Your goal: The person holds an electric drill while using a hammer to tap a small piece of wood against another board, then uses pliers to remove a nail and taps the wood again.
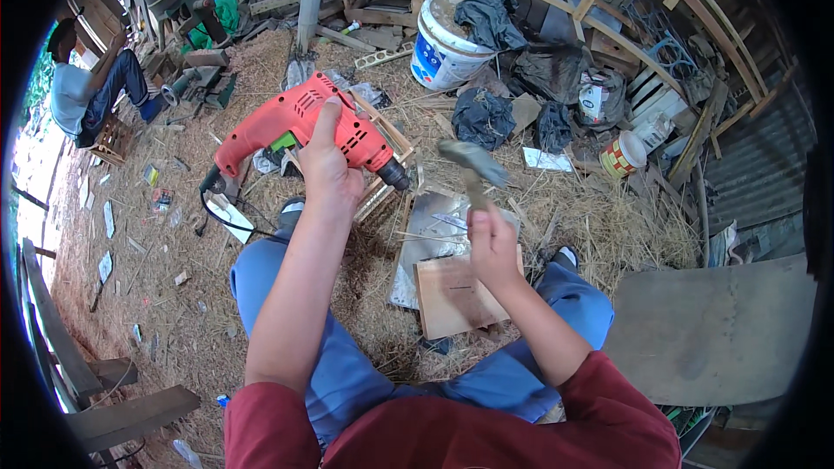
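My left hand [328, 165] is wrapped round the body of a red power drill [300, 122], thumb on top. The drill is held up, its black chuck [395, 176] pointing right and its cable hanging from the grip. My right hand [493, 247] is closed on the wooden handle of what looks like a brush [473, 165], its grey head blurred by motion. That head is apart from the drill, to the right of the chuck. Below my hands, a light brown board or booklet [460, 293] lies partly over a shiny silver sheet [421, 230].
Straw and shavings cover the ground. A white bucket [439, 52] stands ahead among black bags [484, 117]. A wooden frame [382, 195] lies behind the drill. Another person [91, 87] sits far left. A grey panel [717, 330] is at right; wooden beams [130, 417] are at lower left.
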Action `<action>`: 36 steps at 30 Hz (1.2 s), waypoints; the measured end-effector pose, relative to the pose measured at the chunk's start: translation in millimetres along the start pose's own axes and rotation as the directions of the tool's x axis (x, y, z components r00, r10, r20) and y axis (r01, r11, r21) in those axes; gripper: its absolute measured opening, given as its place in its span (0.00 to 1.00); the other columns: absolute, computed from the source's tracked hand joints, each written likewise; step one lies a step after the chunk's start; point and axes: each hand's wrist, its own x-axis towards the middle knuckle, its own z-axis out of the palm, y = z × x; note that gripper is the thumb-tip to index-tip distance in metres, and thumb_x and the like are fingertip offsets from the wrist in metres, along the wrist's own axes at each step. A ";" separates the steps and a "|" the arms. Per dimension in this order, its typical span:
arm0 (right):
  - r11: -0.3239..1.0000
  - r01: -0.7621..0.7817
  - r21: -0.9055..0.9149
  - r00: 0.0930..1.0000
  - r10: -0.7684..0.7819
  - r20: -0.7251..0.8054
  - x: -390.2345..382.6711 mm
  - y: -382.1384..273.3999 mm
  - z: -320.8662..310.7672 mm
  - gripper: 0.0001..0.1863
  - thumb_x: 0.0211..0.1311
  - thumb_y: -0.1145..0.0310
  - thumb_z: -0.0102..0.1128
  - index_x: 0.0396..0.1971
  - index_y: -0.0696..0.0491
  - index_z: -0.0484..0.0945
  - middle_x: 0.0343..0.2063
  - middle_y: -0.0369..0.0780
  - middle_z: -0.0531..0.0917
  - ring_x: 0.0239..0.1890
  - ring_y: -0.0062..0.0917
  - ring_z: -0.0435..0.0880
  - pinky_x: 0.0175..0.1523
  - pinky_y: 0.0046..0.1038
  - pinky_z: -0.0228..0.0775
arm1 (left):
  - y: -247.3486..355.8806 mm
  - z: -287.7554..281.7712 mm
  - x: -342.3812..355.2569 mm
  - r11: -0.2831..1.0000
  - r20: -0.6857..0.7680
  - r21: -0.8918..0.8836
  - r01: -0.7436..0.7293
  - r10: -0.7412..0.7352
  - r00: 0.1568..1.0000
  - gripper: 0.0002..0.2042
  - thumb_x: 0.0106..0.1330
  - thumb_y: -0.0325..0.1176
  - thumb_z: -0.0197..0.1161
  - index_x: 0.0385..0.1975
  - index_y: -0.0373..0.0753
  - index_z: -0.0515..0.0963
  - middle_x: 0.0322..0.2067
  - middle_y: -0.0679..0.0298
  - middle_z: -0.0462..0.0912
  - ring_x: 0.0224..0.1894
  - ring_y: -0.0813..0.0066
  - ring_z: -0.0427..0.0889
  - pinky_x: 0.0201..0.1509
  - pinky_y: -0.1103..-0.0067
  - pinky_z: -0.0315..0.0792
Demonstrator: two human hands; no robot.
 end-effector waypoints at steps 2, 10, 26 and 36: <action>0.958 0.177 0.227 0.980 -0.151 -0.127 -5.2 -8.4 -8.8 0.17 0.80 0.58 0.54 0.43 0.59 0.79 0.19 0.50 0.78 0.20 0.47 0.77 0.29 0.37 0.69 | 0.4 0.7 -0.5 1.000 -0.010 -0.019 -0.002 0.002 1.000 0.19 0.71 0.39 0.70 0.56 0.40 0.76 0.46 0.60 0.86 0.45 0.61 0.86 0.50 0.62 0.84; 0.999 -0.010 0.034 1.000 0.010 0.006 2.4 6.1 8.6 0.14 0.81 0.62 0.52 0.42 0.59 0.76 0.18 0.46 0.76 0.21 0.40 0.80 0.30 0.38 0.70 | 5.2 -6.0 -1.8 0.999 0.015 -0.021 0.045 -0.045 0.999 0.20 0.71 0.41 0.70 0.57 0.39 0.75 0.46 0.60 0.85 0.45 0.61 0.86 0.50 0.62 0.84; 0.994 0.080 -0.077 0.992 -0.072 0.100 -1.5 3.1 7.6 0.17 0.82 0.57 0.51 0.39 0.57 0.77 0.16 0.45 0.74 0.19 0.37 0.79 0.29 0.37 0.69 | 16.7 5.5 -11.0 0.995 0.010 -0.026 0.094 -0.094 0.996 0.21 0.70 0.41 0.70 0.57 0.38 0.76 0.47 0.60 0.85 0.46 0.61 0.85 0.52 0.61 0.83; 0.977 0.210 -0.018 0.975 -0.211 -0.064 -11.1 4.5 11.4 0.17 0.82 0.61 0.51 0.39 0.60 0.78 0.20 0.44 0.79 0.24 0.35 0.83 0.32 0.35 0.72 | 15.4 6.9 -7.7 0.993 0.010 -0.072 0.095 -0.095 0.995 0.21 0.69 0.41 0.70 0.55 0.38 0.76 0.44 0.60 0.85 0.44 0.61 0.86 0.51 0.61 0.84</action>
